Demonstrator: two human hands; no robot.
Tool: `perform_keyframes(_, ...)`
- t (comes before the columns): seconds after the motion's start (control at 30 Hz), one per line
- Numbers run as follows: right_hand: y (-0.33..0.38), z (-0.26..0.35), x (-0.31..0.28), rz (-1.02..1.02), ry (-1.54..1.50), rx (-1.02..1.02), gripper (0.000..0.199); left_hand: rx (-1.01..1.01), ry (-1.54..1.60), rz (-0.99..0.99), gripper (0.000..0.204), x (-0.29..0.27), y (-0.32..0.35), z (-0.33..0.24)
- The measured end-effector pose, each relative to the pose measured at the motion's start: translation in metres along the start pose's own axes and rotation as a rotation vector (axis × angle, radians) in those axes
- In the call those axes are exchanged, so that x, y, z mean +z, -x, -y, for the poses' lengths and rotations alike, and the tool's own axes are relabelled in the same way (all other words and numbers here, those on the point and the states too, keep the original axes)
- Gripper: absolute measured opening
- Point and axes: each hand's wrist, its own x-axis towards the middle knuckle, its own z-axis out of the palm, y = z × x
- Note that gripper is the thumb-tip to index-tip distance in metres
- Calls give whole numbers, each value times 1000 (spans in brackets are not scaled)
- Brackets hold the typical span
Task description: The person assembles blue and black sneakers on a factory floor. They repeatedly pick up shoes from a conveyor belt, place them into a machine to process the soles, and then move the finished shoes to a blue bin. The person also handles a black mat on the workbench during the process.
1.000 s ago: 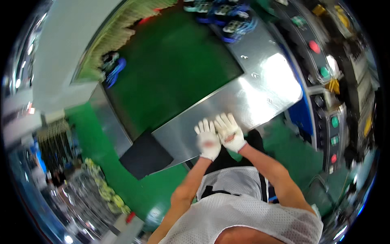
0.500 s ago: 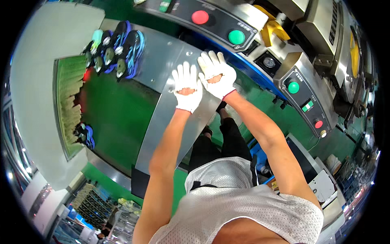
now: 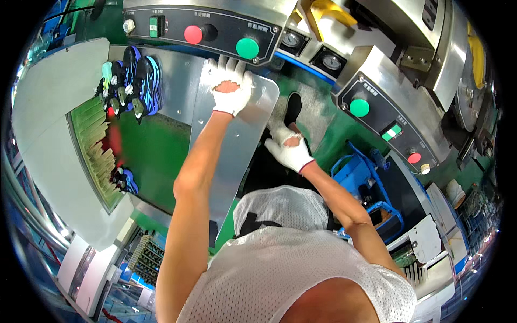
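I wear white gloves with a torn hole on the back of each. My left hand (image 3: 230,91) is stretched out over the end of the metal table (image 3: 215,145), fingers extended and just below the control panel (image 3: 221,33). Whether it presses on the metal I cannot tell. Nothing shows in its fingers. My right hand (image 3: 292,149) hangs off the table's right side, above my dark trousers. Its thumb stands apart from its slightly blurred fingers, and it holds nothing visible. Several black, blue and purple shoes (image 3: 145,86) stand in a group at the table's far left.
Left of the table, a green belt (image 3: 153,156) runs from a pale machine housing (image 3: 43,129) with a ragged curtain (image 3: 97,145). More shoes (image 3: 126,180) sit by that opening. A second control panel (image 3: 385,116) stands right. A blue crate (image 3: 361,172) is below it.
My hands have moved apart: the left has gone up and left toward the panel, the right down off the table. The view has shifted, showing more of the panel's left end.
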Motion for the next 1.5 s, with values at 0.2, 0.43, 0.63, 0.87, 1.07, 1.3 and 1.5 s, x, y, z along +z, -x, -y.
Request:
perform_keyframes(0.2,86,-19,96,353,334,-271,46,-28,11,91,42,4,3,4)
perform_keyframes(0.43,89,49,-10,619,-413,-191,33,38,46,125,40,6,0,8)
perform_keyframes(0.63,119,119,-30,832,-550,-348,27,105,64,153,42,-4,-6,8)
perform_keyframes(0.87,93,120,-14,632,-672,-392,30,118,11,107,47,44,30,46)
perform_keyframes(1.07,45,146,-5,452,-711,-322,34,211,50,248,52,-4,2,29)
perform_keyframes(1.3,-3,161,23,102,-558,-178,28,324,173,249,41,-13,-14,25)
perform_keyframes(1.5,-13,171,25,162,-455,-169,24,310,293,128,36,-9,-7,29)
